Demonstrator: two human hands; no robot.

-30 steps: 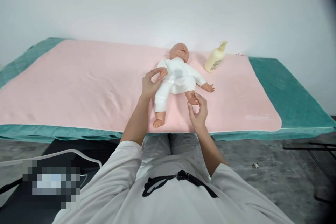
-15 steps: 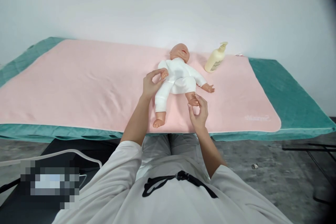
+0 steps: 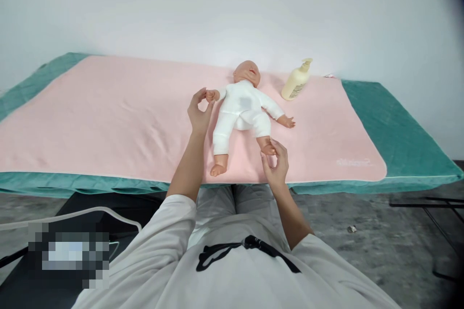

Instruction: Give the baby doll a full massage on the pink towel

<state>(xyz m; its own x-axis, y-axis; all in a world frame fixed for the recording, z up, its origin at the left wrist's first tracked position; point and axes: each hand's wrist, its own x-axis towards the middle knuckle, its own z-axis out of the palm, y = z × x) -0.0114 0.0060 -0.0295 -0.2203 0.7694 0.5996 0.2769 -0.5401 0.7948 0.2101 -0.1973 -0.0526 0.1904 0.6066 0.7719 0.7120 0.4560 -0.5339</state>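
A baby doll (image 3: 241, 101) with a white cloth body lies on its back on a pink mat (image 3: 145, 106), its head toward the wall. My left hand (image 3: 198, 110) grips the doll's hand on the left side, and that arm is stretched outward. With thumb and fingers, my right hand (image 3: 276, 161) holds the doll's foot on the right side. The doll's other arm and other leg lie loose on the mat. A grey patch shows on its chest.
A pale yellow pump bottle (image 3: 296, 82) stands on the mat right of the doll's head. Green padded cover (image 3: 402, 130) shows around the mat. A black surface (image 3: 119, 203) with a pale cable is at lower left. Black metal legs (image 3: 427, 205) stand at lower right.
My left hand has moved outward to the left, drawing the doll's arm from over its body to the side. My right hand has come slightly toward me, and the held leg is straighter.
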